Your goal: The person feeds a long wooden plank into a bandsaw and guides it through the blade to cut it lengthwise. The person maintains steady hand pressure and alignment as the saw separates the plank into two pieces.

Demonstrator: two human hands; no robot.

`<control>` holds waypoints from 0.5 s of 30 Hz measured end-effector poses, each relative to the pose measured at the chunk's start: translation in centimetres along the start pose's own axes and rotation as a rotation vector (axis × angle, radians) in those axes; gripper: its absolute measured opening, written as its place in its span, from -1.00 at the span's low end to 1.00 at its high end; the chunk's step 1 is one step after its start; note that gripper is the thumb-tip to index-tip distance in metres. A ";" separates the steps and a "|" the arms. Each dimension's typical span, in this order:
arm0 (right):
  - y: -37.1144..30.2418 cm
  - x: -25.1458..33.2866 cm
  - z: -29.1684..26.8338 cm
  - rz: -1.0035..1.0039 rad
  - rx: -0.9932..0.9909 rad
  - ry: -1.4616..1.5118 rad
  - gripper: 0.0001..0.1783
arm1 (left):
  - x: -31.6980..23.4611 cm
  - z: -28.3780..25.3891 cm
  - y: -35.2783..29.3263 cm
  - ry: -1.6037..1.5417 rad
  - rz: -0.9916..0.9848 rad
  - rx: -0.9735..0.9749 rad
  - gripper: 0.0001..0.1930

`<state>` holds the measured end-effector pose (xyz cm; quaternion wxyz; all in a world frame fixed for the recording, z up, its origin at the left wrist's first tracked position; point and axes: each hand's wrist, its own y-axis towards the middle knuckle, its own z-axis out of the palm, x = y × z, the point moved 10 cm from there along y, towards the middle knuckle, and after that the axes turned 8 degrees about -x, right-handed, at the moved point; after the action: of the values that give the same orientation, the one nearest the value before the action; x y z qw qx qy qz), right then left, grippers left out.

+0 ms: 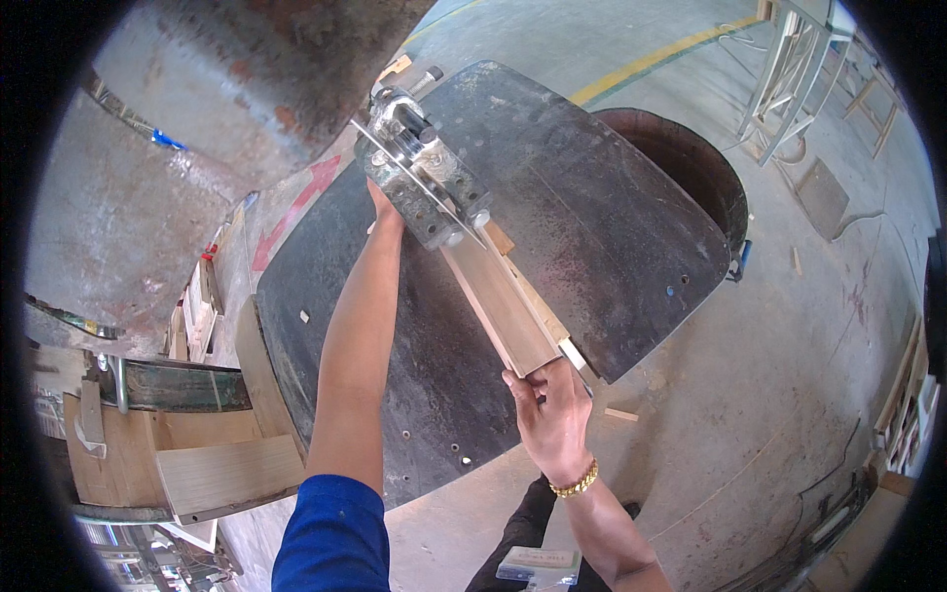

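Observation:
A long, light-brown wooden board (503, 311) lies on the dark saw table (592, 197), running away from me under the metal blade guide (419, 168). Its near end is in my right hand (554, 419), with the thumb at the left edge and the fingers curled round the end. Along the board's right side runs a paler wooden strip (538, 306). My left hand (383, 205) reaches forward on the left of the guide, close beside it. The guide hides its fingers, so I cannot see what they touch. A thin blade (434, 187) shows at the guide.
A large rusty machine body (296, 59) fills the upper left. Past the table's right edge stands a round, dark barrel (691, 163). Wooden panels (232, 474) rest at the lower left. A small wood offcut (621, 414) lies on the floor, and a metal frame (794, 74) stands far right.

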<state>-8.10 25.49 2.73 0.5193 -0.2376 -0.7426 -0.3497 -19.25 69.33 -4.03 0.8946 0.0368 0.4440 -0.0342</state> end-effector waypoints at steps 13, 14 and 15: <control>0.2 0.1 0.1 -0.026 -0.005 0.035 -0.69 | 0.8 -1.0 0.4 0.112 0.016 0.003 -0.70; 0.4 0.0 -0.1 -0.037 -0.016 0.009 -0.69 | 1.6 -0.6 0.1 0.111 -0.008 -0.012 -0.71; 0.2 0.0 0.1 -0.030 -0.003 0.011 -0.69 | 1.4 -1.3 0.2 0.104 -0.005 -0.005 -0.71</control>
<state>-8.01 25.68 2.76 0.5178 -0.2252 -0.7427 -0.3599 -19.36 69.60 -5.93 0.8704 0.0354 0.4899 -0.0333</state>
